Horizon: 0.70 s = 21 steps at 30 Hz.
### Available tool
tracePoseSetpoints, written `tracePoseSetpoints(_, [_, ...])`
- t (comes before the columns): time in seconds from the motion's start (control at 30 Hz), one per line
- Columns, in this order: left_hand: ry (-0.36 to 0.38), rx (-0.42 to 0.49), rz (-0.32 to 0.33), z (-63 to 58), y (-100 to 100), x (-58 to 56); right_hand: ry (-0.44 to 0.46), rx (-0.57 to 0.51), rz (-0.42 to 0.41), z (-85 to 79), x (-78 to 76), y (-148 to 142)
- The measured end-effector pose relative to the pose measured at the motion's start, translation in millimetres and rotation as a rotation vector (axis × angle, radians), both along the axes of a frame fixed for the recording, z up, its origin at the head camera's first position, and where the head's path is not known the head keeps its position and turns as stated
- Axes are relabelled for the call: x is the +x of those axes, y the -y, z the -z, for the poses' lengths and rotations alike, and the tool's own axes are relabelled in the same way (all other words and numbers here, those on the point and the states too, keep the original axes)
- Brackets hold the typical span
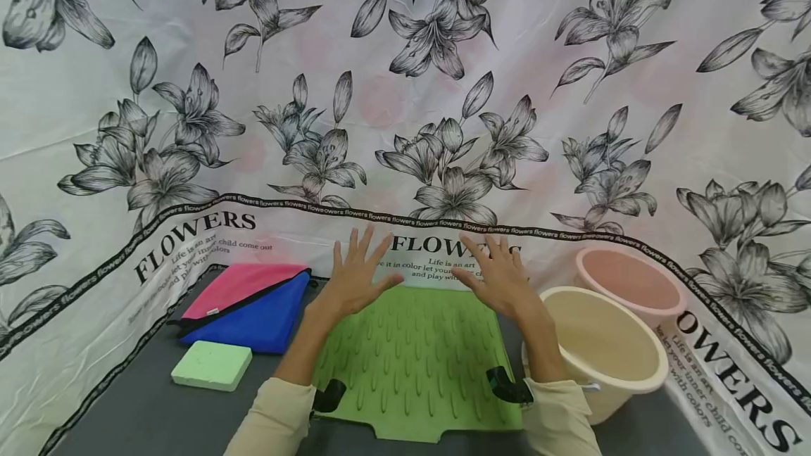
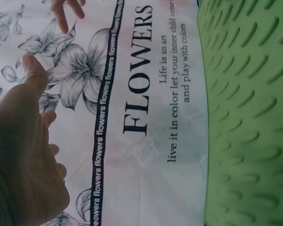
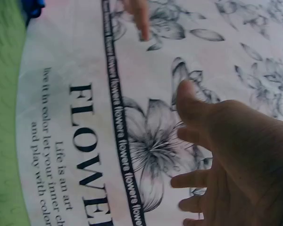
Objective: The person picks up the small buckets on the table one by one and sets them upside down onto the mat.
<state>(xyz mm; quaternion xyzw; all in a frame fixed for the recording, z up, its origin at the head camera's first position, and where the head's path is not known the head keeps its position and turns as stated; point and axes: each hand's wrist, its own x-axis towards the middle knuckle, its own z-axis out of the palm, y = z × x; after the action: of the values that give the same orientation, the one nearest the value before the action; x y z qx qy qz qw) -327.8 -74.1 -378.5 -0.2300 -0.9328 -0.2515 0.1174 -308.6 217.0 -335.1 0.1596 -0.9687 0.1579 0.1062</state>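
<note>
Both hands are raised with fingers spread and nothing in them. The left hand (image 1: 356, 280) is over the far left part of a green ridged mat (image 1: 418, 357), which looks like a washboard. The right hand (image 1: 503, 280) is level with it, above the mat's far right corner. In the left wrist view the left hand (image 2: 28, 155) shows its thumb and bent-looking fingertips against the flowered sheet. From the right wrist, the right hand (image 3: 221, 155) appears with its fingers apart, touching nothing.
Left of the mat lie a folded pink and blue cloth (image 1: 253, 308) and a pale green block (image 1: 212, 366), perhaps a sponge. At right stand a cream bucket (image 1: 602, 378) and a pink bucket (image 1: 671, 312) behind it. A flower-printed sheet (image 1: 380, 104) hangs behind the dark table (image 1: 146, 407).
</note>
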Motion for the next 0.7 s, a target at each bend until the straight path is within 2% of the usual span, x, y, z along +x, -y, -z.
tracePoseSetpoints(0.13, [-0.002, 0.038, 0.022, 10.4, -13, -4.8, -0.034, -0.013, -0.027, -4.5, 2.2, -4])
tracePoseSetpoints(0.33, [-0.011, 0.109, 0.077, 23.1, -31, -10.4, -0.078, -0.093, -0.082, -10.4, 11.8, -5])
tracePoseSetpoints(0.53, [0.0, 0.155, 0.105, 30.8, -41, -8.7, -0.068, -0.082, -0.138, -19.8, 30.9, -5])
tracePoseSetpoints(0.7, [0.01, 0.15, 0.131, 39.3, -51, -6.7, -0.073, -0.084, -0.113, -31.5, 47.0, -11])
